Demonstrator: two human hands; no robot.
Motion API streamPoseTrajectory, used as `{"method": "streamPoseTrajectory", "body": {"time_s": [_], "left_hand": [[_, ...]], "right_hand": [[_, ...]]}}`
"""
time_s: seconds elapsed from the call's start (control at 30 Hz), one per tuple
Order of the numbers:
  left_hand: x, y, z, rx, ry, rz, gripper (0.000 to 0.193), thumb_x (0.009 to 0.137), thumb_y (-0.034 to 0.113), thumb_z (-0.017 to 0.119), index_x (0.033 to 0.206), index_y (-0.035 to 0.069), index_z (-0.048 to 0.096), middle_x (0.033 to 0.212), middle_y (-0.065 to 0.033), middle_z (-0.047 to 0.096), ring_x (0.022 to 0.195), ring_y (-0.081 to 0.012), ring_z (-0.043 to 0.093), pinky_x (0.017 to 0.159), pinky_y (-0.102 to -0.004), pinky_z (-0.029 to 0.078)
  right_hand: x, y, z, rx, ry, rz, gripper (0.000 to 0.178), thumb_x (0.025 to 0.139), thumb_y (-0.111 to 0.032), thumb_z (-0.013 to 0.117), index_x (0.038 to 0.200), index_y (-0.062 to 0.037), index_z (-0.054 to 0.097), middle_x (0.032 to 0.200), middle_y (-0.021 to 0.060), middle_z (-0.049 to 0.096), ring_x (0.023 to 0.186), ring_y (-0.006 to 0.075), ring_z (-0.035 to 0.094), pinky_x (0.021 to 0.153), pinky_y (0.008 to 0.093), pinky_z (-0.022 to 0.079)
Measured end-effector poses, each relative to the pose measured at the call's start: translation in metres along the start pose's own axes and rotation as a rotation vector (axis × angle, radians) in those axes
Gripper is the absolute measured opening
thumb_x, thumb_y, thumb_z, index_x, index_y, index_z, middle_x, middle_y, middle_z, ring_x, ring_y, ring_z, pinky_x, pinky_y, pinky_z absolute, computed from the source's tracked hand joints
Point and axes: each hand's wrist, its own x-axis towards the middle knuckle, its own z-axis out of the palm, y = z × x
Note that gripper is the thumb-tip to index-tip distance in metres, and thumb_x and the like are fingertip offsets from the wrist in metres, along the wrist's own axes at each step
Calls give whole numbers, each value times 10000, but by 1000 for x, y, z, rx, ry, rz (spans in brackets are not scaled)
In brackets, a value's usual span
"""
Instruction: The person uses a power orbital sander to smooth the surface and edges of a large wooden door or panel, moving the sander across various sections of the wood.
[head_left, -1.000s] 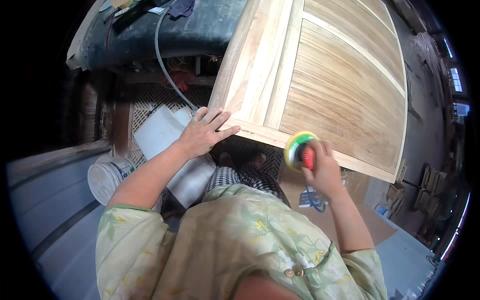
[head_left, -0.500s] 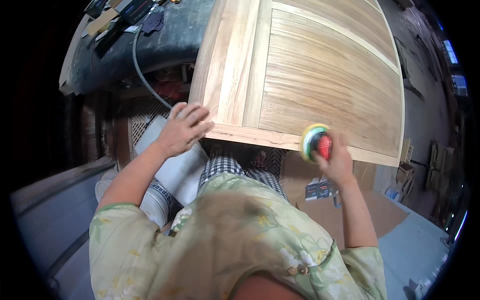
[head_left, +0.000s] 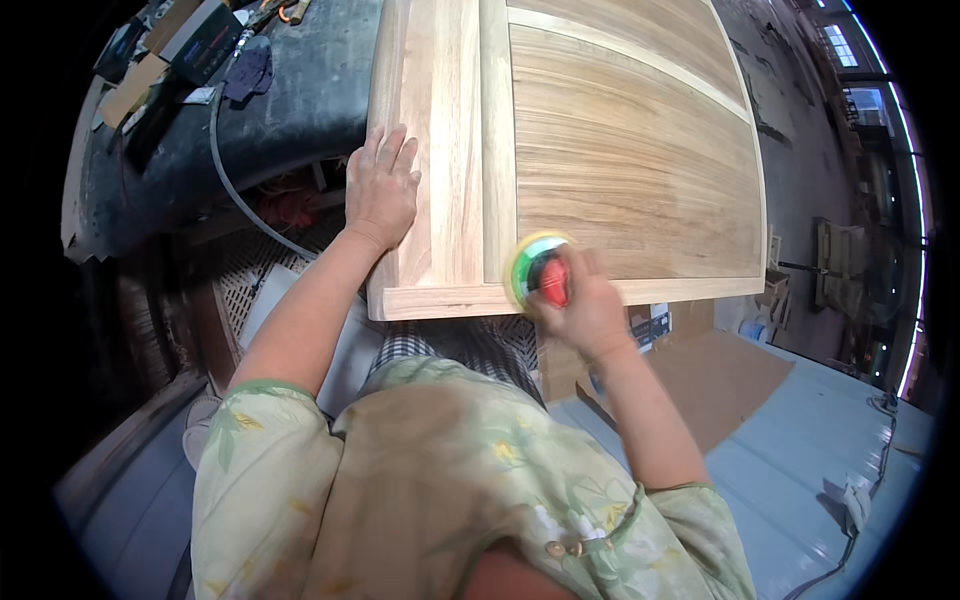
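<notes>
In front of me lies a framed wooden panel (head_left: 640,170) of pale wood, with a near rail (head_left: 440,301) facing me. My left hand (head_left: 383,190) rests on its left edge, fingers stretched out and touching the wood. A round hand sander (head_left: 550,280), with a yellow-green rim and a red and black grip, is in my right hand (head_left: 590,305). My fingers wrap round the grip, slightly smeared by motion. The disc meets the near rail close to an upright strip of the frame and is tilted up; its contact face is hidden.
A dark-topped bench (head_left: 300,90) at the left bears boxes (head_left: 205,40) and a dark cloth (head_left: 248,75). A grey hose (head_left: 222,165) hangs from it. Brown cardboard (head_left: 720,390) lies on a pale blue surface (head_left: 780,480) at the lower right.
My right hand has carried the sander leftward along the near rail. My left hand has shifted from the near left corner to farther up the left edge. The view has shifted too.
</notes>
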Motion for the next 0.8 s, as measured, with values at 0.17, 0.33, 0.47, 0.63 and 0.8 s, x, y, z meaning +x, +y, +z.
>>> {"method": "streamPoseTrajectory", "body": {"time_s": [0.17,0.33,0.47,0.63,0.8], "left_hand": [[5,9,-2,-74,30,7,401,894,191,546,1270,52,548,1413,-99,446,1358,-297,320,1091,-469,254],[-1,0,-7,-7,29,32,408,884,150,541,1278,43,551,1402,-97,467,1341,-314,352,1071,-454,291],[0,-6,-2,30,13,25,423,896,177,532,1303,63,542,1423,-77,456,1363,-307,326,1075,-452,290],[4,6,-1,40,2,44,422,896,174,535,1303,61,540,1428,-76,451,1372,-305,309,1078,-462,287],[1,-2,-3,48,9,57,419,906,130,497,1318,54,508,1419,-89,439,1347,-342,333,1075,-463,305]], "right_hand": [[5,77,-32,-32,275,350,623,741,-275,753,1221,11,478,1144,253,532,1007,410,569,878,453,488],[-9,-27,14,19,5,169,576,707,-273,744,1213,-113,521,1148,190,543,1024,399,576,842,481,501],[-10,-9,7,-36,11,203,684,689,-323,796,1267,-131,483,1131,181,532,987,382,598,819,428,521],[-11,122,-48,-96,326,592,659,715,-308,745,1215,37,487,1136,282,528,1072,409,538,931,433,461],[-8,9,0,29,160,344,609,726,-250,724,1263,-71,502,1188,237,513,1066,404,562,874,478,500]]}}
